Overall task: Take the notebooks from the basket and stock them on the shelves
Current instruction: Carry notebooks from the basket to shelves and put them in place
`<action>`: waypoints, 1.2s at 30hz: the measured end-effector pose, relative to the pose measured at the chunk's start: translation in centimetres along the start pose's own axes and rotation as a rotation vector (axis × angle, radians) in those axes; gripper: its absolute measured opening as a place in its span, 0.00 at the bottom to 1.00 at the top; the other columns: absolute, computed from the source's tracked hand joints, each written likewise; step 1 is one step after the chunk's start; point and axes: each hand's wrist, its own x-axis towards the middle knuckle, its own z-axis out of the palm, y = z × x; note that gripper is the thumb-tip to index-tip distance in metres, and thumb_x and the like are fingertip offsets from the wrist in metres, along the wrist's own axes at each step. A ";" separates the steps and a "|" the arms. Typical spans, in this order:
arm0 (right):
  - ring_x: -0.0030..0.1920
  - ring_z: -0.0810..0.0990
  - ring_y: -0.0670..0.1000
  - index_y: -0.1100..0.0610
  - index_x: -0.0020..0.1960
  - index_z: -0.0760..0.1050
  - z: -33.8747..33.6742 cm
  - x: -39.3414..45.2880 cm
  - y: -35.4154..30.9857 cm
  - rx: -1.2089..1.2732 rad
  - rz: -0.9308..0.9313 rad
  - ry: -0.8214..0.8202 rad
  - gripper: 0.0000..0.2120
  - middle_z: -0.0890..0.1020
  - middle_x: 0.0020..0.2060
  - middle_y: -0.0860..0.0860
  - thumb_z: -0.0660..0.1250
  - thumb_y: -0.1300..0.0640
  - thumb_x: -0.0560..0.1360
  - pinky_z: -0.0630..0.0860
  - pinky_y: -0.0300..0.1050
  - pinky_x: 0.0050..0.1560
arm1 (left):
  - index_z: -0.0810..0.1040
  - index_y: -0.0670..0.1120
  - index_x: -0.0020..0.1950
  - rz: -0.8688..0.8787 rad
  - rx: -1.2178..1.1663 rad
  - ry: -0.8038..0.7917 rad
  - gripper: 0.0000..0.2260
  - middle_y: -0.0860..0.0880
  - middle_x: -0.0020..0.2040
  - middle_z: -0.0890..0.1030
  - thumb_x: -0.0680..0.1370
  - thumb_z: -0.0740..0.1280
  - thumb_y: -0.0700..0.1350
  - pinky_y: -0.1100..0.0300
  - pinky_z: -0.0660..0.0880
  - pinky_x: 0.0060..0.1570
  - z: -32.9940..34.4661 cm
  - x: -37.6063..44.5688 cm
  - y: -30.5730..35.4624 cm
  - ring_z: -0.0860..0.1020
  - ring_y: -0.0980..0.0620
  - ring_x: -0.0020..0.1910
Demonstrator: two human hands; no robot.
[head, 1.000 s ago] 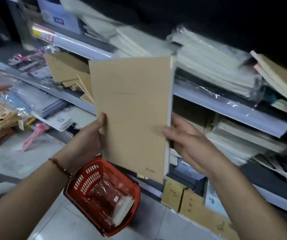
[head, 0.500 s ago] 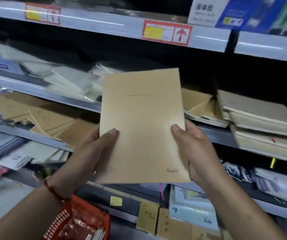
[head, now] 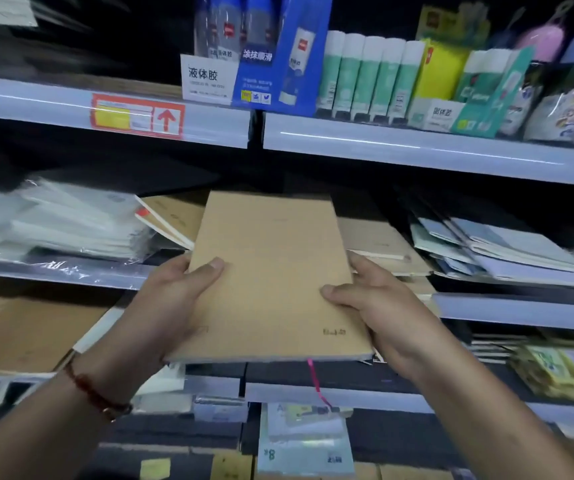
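We grip the brown notebook [head: 271, 271] with our left hand [head: 171, 303] and right hand [head: 379, 313] before the shelf [head: 486, 306].

Dim store light, deep black shelf recesses, glare along shelf edges [head: 417, 147], motion blur at sides

Matt brown kraft-paper notebook [head: 271, 271]; glossy clear plastic wraps the white stacks [head: 67, 223] on the left
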 end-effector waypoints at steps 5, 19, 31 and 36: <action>0.48 0.85 0.50 0.50 0.56 0.78 -2.7 0.4 -1.0 -0.030 -0.033 0.181 0.15 0.87 0.48 0.47 0.64 0.68 0.78 0.81 0.45 0.48 | 0.79 0.43 0.59 -0.031 -0.054 -0.112 0.09 0.43 0.48 0.86 0.81 0.65 0.43 0.58 0.80 0.32 3.6 1.6 1.6 0.85 0.48 0.41; 0.50 0.80 0.49 0.45 0.52 0.81 -9.9 5.1 -2.7 -0.863 -0.140 0.555 0.08 0.80 0.56 0.47 0.70 0.57 0.77 0.75 0.43 0.49 | 0.76 0.59 0.67 0.387 0.592 -0.301 0.26 0.66 0.48 0.80 0.70 0.77 0.57 0.70 0.71 0.43 8.5 3.3 0.6 0.77 0.70 0.43; 0.77 0.58 0.45 0.45 0.78 0.61 -11.4 1.2 -1.9 -1.384 -0.189 0.109 0.27 0.61 0.78 0.44 0.61 0.44 0.81 0.56 0.39 0.72 | 0.76 0.59 0.69 0.600 0.897 -0.142 0.20 0.54 0.41 0.80 0.77 0.68 0.59 0.66 0.66 0.34 9.2 4.6 1.4 0.72 0.63 0.34; 0.78 0.57 0.48 0.48 0.78 0.61 -11.5 1.4 -1.3 -1.388 -0.225 0.125 0.26 0.60 0.78 0.47 0.60 0.49 0.82 0.53 0.40 0.74 | 0.74 0.60 0.70 0.645 0.926 -0.109 0.20 0.59 0.41 0.74 0.79 0.65 0.59 0.62 0.68 0.37 9.2 3.7 0.6 0.74 0.61 0.39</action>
